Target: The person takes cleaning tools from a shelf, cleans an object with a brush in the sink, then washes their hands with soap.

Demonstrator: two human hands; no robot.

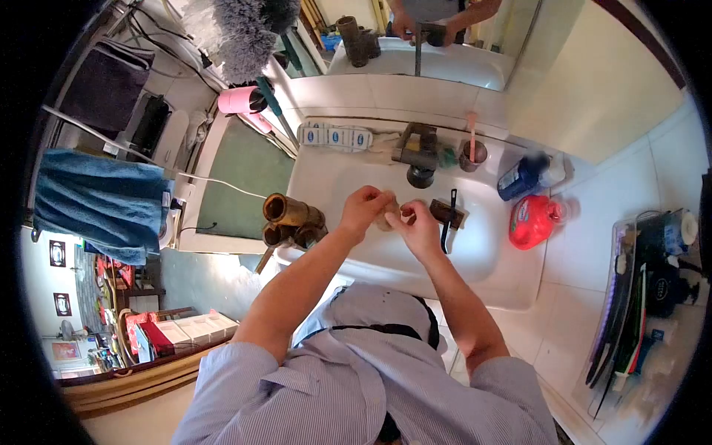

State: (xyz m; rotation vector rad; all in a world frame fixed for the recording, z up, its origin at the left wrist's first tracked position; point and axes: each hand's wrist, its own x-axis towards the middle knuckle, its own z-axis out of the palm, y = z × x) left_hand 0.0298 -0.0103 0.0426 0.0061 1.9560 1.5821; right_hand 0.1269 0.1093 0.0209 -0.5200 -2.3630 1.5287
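Note:
Over the white sink (356, 176), my left hand (365, 211) and my right hand (417, 226) meet, fingers closed around a small pale, translucent item (386, 215). What the item is stays unclear. Just right of my right hand, inside the basin, lie a brown block (458, 216) and a black-handled tool (453, 200). Behind my hands stands the dark faucet (420, 154). Brown bamboo-like tubes (296, 211) rest at the sink's left edge, beside my left forearm.
A blue bottle (517, 180) and a red bottle (530, 223) stand right of the basin. On the back ledge are a blue-and-white packet (335, 137) and a cup (473, 156) holding a pink brush. A blue towel (104, 200) hangs left; a mirror (460, 55) is behind.

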